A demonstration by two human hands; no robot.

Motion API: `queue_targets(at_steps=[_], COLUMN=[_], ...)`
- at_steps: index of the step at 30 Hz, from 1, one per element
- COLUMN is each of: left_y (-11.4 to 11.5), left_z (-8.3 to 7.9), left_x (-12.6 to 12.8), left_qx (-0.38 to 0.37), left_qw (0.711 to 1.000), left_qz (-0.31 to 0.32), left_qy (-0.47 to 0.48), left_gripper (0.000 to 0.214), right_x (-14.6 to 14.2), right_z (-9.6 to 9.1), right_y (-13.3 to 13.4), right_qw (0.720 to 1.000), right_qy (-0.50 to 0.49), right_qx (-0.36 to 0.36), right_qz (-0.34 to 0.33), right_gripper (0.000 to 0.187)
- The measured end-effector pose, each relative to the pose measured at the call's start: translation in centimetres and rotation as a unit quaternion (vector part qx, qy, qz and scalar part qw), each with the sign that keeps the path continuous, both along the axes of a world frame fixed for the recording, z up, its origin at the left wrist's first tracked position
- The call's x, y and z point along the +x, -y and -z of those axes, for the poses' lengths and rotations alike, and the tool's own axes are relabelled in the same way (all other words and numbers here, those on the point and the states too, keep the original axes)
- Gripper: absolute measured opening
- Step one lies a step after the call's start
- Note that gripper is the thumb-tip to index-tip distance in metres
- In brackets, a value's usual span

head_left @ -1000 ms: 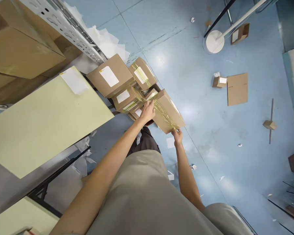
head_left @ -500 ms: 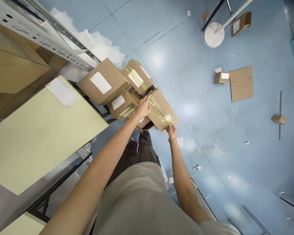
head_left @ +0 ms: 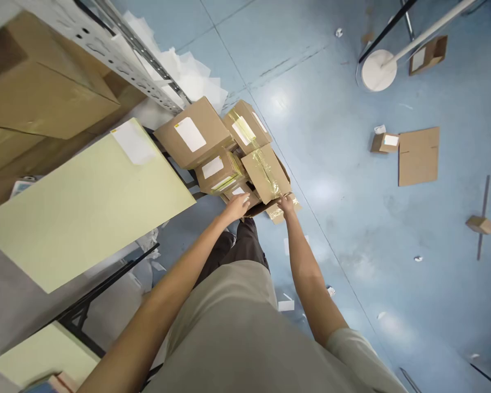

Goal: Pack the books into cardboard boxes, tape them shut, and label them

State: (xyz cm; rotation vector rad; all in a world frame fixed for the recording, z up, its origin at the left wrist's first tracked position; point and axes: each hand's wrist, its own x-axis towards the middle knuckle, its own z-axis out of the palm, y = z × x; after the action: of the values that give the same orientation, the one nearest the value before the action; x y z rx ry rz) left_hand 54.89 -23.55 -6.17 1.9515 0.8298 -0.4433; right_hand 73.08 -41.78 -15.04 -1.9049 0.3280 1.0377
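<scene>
A cardboard box with crinkled clear tape (head_left: 265,172) lies tilted on top of an open carton (head_left: 264,209), whose dark near wall shows below it. At the carton's near right rim, my right hand (head_left: 286,203) is closed on the edge. My left hand (head_left: 236,207) is by the carton's near left corner, fingers loosely extended beside a small labelled box (head_left: 240,191). Around them are a taped box with a white label (head_left: 243,128), another labelled box (head_left: 215,169) and a larger labelled box (head_left: 192,136). A taped cardboard piece (head_left: 277,214) shows under my right hand.
A pale yellow board (head_left: 85,202) is to the left, below a metal rack beam (head_left: 118,65) with big cartons (head_left: 53,82). White sheets (head_left: 188,71) lie behind the boxes. On the blue floor are flat cardboard (head_left: 418,156), small boxes and a white round stand base (head_left: 378,70).
Both hands have left the taped box, which now rests further back on the carton. My left hand has come down toward me; my right hand is at the carton's rim. The view has shifted.
</scene>
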Motion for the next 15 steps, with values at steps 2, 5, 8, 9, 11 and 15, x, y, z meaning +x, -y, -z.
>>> queue_targets(at_steps=[2, 5, 8, 9, 11, 15], left_y=[0.3, 0.4, 0.3, 0.3, 0.3, 0.7], left_z=[-1.7, -4.6, -7.6, -8.6, -10.5, -13.6], left_x=[-2.7, -7.0, -11.7, -13.3, -16.6, -23.6], left_qx=[-0.009, -0.012, -0.006, 0.000, 0.012, 0.044], left_qw=[0.999, 0.991, 0.973, 0.965, 0.946, 0.893], left_qz=[-0.044, -0.132, -0.221, -0.251, -0.311, -0.431], left_qy=[0.007, 0.037, 0.068, 0.074, 0.090, 0.125], left_gripper=[0.048, 0.043, 0.038, 0.038, 0.039, 0.041], right_x=[-0.5, -1.9, -4.1, -5.0, -7.1, -12.4], right_z=[-1.5, -4.1, -6.8, -7.6, -9.2, -12.2], right_y=[0.2, -0.5, -2.5, -3.4, -5.4, -10.4], right_qw=[1.000, 0.999, 0.993, 0.989, 0.981, 0.953], right_qy=[0.006, 0.010, 0.007, 0.006, 0.003, 0.000], right_qx=[-0.010, 0.007, 0.052, 0.067, 0.093, 0.140], right_qz=[-0.009, -0.046, -0.107, -0.129, -0.172, -0.267], right_gripper=[0.036, 0.045, 0.054, 0.056, 0.062, 0.070])
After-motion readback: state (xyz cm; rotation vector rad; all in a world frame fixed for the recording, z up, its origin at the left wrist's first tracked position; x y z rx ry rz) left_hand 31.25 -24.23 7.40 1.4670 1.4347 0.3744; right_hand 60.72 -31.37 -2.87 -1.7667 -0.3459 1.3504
